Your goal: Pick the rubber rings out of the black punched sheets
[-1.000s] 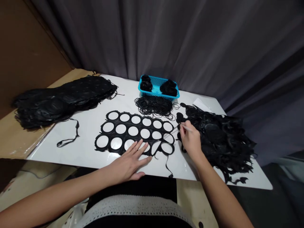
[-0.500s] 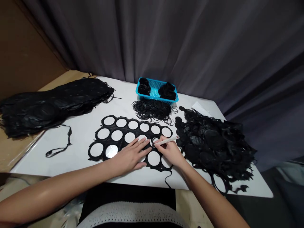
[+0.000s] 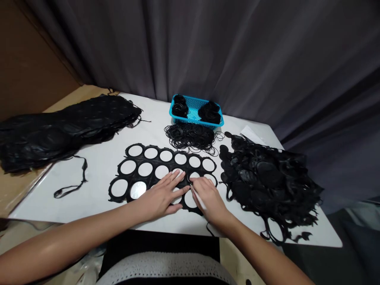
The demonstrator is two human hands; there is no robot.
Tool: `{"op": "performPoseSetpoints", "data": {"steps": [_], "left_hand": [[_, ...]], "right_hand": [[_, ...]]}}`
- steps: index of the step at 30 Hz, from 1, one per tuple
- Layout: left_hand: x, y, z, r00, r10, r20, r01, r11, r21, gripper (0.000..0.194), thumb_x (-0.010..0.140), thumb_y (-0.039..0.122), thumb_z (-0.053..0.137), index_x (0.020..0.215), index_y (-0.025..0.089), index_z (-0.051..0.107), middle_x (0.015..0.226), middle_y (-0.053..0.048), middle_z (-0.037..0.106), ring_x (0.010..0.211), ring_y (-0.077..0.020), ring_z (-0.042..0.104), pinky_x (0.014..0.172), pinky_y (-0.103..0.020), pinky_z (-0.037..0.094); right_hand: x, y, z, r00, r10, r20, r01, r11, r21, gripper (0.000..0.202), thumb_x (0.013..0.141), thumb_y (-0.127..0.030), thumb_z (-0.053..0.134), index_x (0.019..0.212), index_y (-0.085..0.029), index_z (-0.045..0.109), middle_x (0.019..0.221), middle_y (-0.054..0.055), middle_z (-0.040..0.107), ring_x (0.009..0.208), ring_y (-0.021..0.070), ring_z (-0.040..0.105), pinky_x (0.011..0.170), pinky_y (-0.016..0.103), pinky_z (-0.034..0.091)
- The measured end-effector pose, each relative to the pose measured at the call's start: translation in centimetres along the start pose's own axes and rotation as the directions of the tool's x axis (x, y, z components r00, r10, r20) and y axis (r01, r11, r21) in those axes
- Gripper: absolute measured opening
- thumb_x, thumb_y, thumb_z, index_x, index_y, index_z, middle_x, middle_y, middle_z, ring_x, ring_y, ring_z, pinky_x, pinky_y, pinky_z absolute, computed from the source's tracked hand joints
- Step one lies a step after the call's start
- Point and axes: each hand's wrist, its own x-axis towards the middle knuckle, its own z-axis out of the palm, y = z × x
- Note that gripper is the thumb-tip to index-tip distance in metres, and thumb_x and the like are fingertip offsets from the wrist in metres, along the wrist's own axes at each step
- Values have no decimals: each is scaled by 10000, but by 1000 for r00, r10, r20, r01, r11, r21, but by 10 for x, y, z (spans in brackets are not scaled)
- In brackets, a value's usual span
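Perforated sheet (image 3: 171,163) – black heap (image 3: 267,180) alongside

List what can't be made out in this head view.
Head view:
White tool: tip too small to tell, beside right hand.
Black sheet: nearest row partly under left hand.
Black stack: one end cut off by left edge.
Blue basket: floor partly under black bundles.

White table (image 3: 101,190). Under left hand (image 3: 162,196): sheet (image 3: 153,168), flat. Beyond it: rings (image 3: 190,136), basket (image 3: 192,120). Right of right hand (image 3: 210,198): scraps (image 3: 267,174), paper (image 3: 251,135) behind. Left of left hand: strip (image 3: 84,170), then stack (image 3: 65,128).
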Motion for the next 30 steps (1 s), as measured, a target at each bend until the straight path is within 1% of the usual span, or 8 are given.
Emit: {"op": "performPoseSetpoints", "data": {"steps": [3,6,11,14,17,21,25,30], "left_hand": [[-1,1,1,1000,-16,16,16,1000,-10,608,956,461,561,1503,243,411,1632,-166,115,1502,-383,128,1178,-553,247],[-3,2,-1,999,-31,41,32,999,-18,595,961,470,552,1499,250,423,1622,-169,162,1499,-406,104,1168,-575,249],[-5,5,-12,996,-35,83,40,998,-50,622,950,513,569,1499,255,431,1611,-189,184,1490,-426,122,1143,-592,275],[4,2,-21,996,-47,80,52,997,-61,630,931,612,546,1457,270,487,1584,-184,270,1467,-430,220,1114,-614,304],[21,-7,-23,998,-59,24,60,998,-28,659,940,623,520,1452,209,487,1546,-184,354,1436,-374,332,1135,-565,314],[36,-22,-11,997,-67,25,65,997,49,656,968,527,534,1469,112,443,1562,-181,327,1462,-333,294,1171,-481,296],[35,-27,1,997,-74,16,73,995,64,641,971,503,542,1499,166,406,1591,-127,286,1487,-322,235,1194,-491,236],[33,-27,2,997,-73,4,72,996,52,649,963,497,556,1501,167,405,1599,-126,269,1488,-336,227,1179,-517,251]], "right_hand": [[9,16,-1,1000,-17,-16,13,981,-193,189,949,-110,403,1039,-170,557,1043,116,660,951,249,578,846,383,432],[32,56,-18,982,120,-145,-155,953,-259,171,942,-127,387,943,-172,552,936,119,662,845,241,586,779,376,416],[66,108,-53,866,352,-354,-405,910,-85,166,956,-277,406,854,-184,499,899,113,678,723,215,589,679,329,410],[71,103,-54,861,429,-273,-432,900,52,213,935,-351,457,815,-192,530,861,103,682,709,213,577,694,331,411],[71,83,-40,887,455,-81,-420,867,267,234,918,-385,504,815,-188,575,901,89,699,767,205,605,723,319,436],[67,60,-23,906,399,139,-419,807,416,218,901,-382,539,878,-176,610,950,69,706,849,200,631,769,309,459],[62,56,-18,897,392,203,-441,763,473,190,897,-355,553,885,-173,608,1003,67,709,891,197,633,786,305,463],[59,58,-15,902,380,203,-429,752,500,173,903,-336,560,904,-173,617,1004,68,711,918,199,630,829,321,463]]}}
